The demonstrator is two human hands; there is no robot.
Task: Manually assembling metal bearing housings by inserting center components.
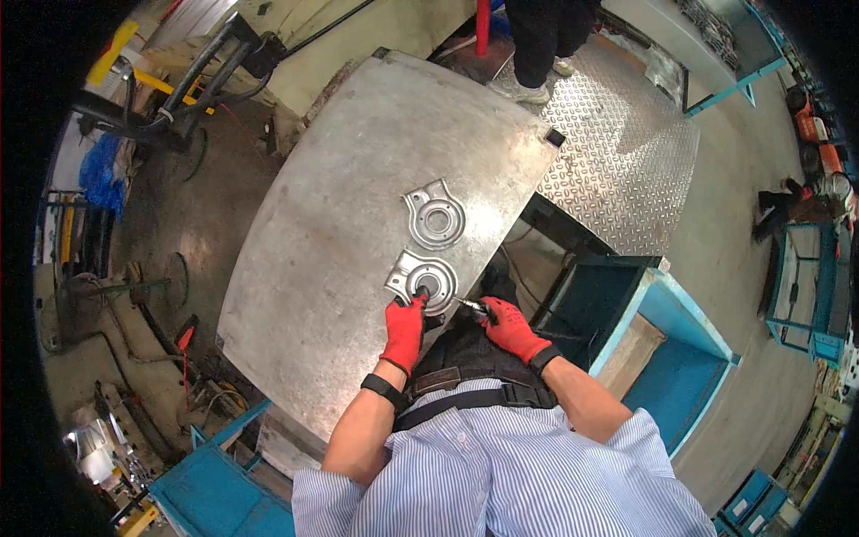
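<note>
A stamped metal bracket [433, 276] with a round dished middle and a flared tab is at the near edge of the metal table. My left hand [406, 333], in a red glove with dark fingertips, grips it, a fingertip reaching its centre hole. My right hand [514, 331], gloved the same way, is closed around a slim pen-like tool [472, 305]. The tool's tip points at the bracket's right rim; I cannot tell whether it touches. Just beyond lies a second bracket [438, 217] of the same shape, flat on the table.
The worn metal table [327, 206] spreads ahead and left. Blue metal bins [682, 358] stand at my right, another blue bin [219, 488] at lower left. A person's legs [541, 45] stand on the tread-plate platform [626, 152]. Farther right is another person [819, 201].
</note>
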